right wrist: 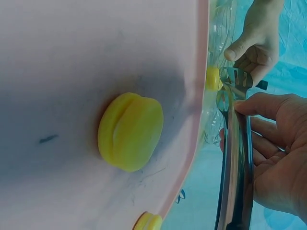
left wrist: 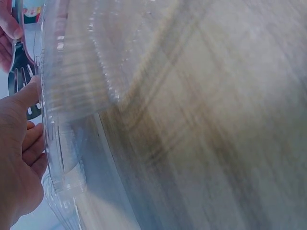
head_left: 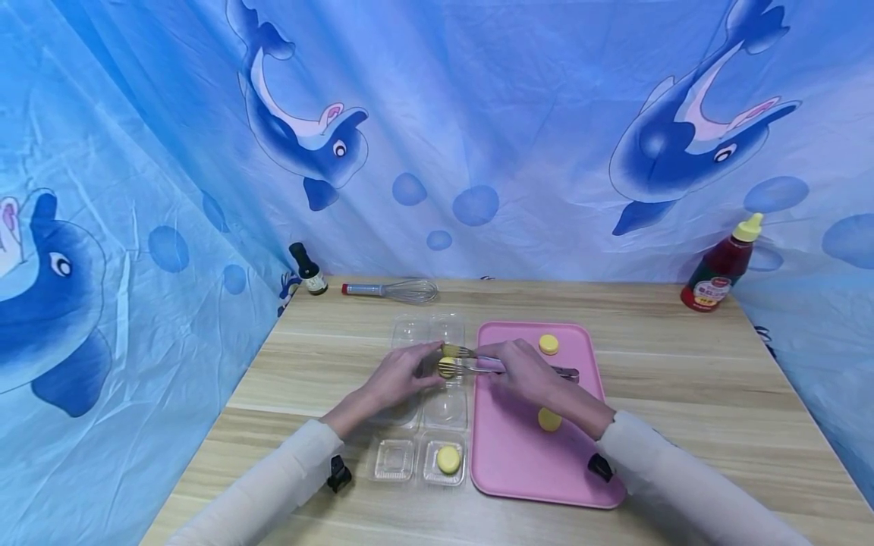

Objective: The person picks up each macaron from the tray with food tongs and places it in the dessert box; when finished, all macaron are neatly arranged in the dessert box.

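In the head view, my right hand point(head_left: 526, 371) grips metal tongs point(right wrist: 236, 167) with fork-shaped ends. The tips reach over the clear plastic container point(head_left: 445, 409), around a yellow macaron point(head_left: 447, 368); whether they squeeze it I cannot tell. My left hand point(head_left: 397, 373) is at the container, thumb and forefinger spread on either side of the macaron, close to the tong tips. Another yellow macaron point(head_left: 448, 459) sits in the container's front right compartment. The pink tray point(head_left: 508, 462) lies to the right, bearing a far macaron point(head_left: 548, 344) and a nearer macaron point(head_left: 549, 419).
A whisk point(head_left: 392, 290) lies at the table's back edge, beside a small dark bottle point(head_left: 309, 269) in the left corner. At the back right stands a red sauce bottle point(head_left: 720, 265) with a yellow cap. A blue dolphin-print curtain point(head_left: 437, 136) hangs behind.
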Tool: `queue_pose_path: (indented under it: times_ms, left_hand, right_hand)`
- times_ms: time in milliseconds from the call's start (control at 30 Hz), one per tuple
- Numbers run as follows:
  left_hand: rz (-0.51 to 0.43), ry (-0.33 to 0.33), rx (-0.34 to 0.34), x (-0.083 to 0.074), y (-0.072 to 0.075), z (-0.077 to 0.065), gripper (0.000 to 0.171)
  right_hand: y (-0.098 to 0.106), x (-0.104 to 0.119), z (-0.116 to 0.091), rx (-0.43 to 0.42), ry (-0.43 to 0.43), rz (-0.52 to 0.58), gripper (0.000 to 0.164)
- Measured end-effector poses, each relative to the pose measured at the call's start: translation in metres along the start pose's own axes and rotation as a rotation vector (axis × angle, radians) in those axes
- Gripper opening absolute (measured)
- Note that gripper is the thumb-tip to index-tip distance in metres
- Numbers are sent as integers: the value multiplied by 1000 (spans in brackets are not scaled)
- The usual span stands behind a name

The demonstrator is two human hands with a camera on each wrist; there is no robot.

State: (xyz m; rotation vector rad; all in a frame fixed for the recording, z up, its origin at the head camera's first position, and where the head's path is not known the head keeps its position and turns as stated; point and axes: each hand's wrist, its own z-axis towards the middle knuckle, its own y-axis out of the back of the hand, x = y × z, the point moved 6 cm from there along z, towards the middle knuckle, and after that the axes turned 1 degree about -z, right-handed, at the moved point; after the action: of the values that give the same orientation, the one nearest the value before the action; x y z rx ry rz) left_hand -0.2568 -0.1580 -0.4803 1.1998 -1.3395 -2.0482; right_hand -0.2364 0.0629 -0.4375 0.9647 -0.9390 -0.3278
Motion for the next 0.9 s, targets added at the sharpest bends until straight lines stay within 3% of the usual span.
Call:
queue_pose_path:
  times_ms: [400,667,900]
  left_hand:
    - [11,-6,2,-2,1,-1,80]
    - [15,-17,11,-3,1,-1,79]
    - [32,-33,13,-4,0,-1,78]
  right_hand:
    - [0,2,-1,31,-23,22,53]
    - [14,0,-9,42,-33,84,64]
    - [26,-9,-15,29,-74,76,69]
